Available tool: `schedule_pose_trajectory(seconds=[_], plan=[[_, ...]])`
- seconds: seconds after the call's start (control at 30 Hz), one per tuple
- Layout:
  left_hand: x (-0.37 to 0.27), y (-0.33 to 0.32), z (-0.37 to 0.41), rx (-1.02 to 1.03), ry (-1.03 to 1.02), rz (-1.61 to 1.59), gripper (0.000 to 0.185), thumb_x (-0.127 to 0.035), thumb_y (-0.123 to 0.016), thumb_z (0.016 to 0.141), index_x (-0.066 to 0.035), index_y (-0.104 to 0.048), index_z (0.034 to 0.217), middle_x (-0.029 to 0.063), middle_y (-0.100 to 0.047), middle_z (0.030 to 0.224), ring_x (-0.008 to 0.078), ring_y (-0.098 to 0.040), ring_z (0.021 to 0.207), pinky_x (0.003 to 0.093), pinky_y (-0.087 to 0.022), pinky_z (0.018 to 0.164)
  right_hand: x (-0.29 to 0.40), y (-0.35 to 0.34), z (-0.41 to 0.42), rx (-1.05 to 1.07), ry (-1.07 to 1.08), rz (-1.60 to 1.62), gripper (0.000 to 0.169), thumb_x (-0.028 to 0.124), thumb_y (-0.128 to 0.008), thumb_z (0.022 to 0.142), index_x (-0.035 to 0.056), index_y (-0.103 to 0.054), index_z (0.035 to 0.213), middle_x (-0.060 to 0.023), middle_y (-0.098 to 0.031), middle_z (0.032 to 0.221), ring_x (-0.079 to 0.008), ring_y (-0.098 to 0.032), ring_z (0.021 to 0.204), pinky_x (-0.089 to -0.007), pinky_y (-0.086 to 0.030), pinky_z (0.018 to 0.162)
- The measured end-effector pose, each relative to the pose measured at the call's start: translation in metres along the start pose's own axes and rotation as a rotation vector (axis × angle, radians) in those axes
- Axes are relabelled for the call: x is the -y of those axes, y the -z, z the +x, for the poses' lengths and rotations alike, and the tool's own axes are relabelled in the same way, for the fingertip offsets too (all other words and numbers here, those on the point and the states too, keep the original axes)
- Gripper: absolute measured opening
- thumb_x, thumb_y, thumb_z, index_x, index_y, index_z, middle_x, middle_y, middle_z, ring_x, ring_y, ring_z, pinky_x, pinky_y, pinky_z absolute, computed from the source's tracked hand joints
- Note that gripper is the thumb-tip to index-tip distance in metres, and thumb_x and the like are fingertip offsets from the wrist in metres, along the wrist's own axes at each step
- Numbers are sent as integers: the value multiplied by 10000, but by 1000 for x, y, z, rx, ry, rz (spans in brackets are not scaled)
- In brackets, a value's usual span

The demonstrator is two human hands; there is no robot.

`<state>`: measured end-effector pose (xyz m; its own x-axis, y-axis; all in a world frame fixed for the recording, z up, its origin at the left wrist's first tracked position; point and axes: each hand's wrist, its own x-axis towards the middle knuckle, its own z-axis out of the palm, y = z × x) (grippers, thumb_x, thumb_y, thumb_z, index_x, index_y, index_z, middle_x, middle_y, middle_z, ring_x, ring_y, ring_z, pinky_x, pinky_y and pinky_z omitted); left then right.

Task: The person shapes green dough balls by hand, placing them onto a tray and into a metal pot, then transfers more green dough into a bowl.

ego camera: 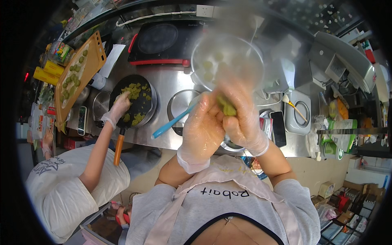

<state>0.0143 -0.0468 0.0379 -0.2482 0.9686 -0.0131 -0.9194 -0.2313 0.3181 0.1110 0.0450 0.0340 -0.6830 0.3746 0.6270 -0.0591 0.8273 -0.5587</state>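
Observation:
Clear, shiny plastic gloves cover both of my hands. My right hand (pixel 243 118) grips a lump of green dough (pixel 227 106), which bulges out between its thumb and fingers. My left hand (pixel 202 130) is palm up with its fingers opened toward the right hand; their tips are partly hidden. Beyond both hands a round, see-through bowl (pixel 196 61) holds several green balls (pixel 208 65). A blur covers much of the bowl and the fingers nearest it. A blue-handled utensil (pixel 173 123) lies just left of my left hand, its far end by a round metal dish (pixel 180 105).
At left, a co-worker's gloved hand (pixel 120 104) reaches into a black pan (pixel 131 105) of green crumbled dough. Past it, a wooden board (pixel 99 58) carries green balls. An induction cooker (pixel 159 39) stands behind. Right are a phone (pixel 278 128), a brush (pixel 295 108) and a kitchen scale (pixel 289 125).

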Motion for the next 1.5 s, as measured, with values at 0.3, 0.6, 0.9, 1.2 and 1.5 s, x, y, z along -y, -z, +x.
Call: schedule_pose_trajectory(seconds=[0.3, 0.6, 0.9, 1.2, 1.5], plan=[[-2, -10, 3, 23, -58, 95, 377, -240, -493, 952, -26, -487, 1262, 91, -549, 1175, 162, -541, 1075, 316, -460, 914, 15, -2, 7, -58, -89, 164, 522, 214, -436, 946, -58, -366, 1386, -241, -216, 1504, -449, -61, 1411, -487, -89, 1123], [1, -4, 2, 10, -214, 228, 336, -200, -486, 931, -59, -510, 1235, 110, -553, 1176, 190, -552, 1062, 338, -465, 928, 23, -14, 16, -113, -160, 149, 570, 169, -438, 875, -48, -355, 1396, -248, -185, 1512, -447, -14, 1414, -494, -32, 1123], [3, -17, 10, 154, -214, 208, 533, -291, -356, 986, -68, -227, 1453, 151, -319, 1466, 256, -376, 1317, 392, -317, 1079, 14, -18, 17, -265, -108, 425, 485, 140, -526, 838, -15, -511, 1297, -247, -284, 1477, -405, -80, 1424, -495, -36, 1123], [-7, 6, 12, 50, -100, 318, 503, -269, -498, 968, 49, -403, 1346, 129, -500, 1282, 228, -498, 1185, 364, -398, 1014, -3, 7, 18, 114, -20, -10, 581, 308, -477, 932, 68, -326, 1439, -192, -145, 1539, -430, 15, 1420, -619, 24, 1064], [4, 3, 7, 61, -157, 442, 645, -395, -495, 951, 29, -299, 1396, 162, -426, 1365, 233, -461, 1235, 360, -392, 1009, -10, 7, 20, 20, 86, 342, 519, 283, -468, 940, 2, -416, 1373, -226, -217, 1510, -401, -49, 1426, -467, -22, 1132]])
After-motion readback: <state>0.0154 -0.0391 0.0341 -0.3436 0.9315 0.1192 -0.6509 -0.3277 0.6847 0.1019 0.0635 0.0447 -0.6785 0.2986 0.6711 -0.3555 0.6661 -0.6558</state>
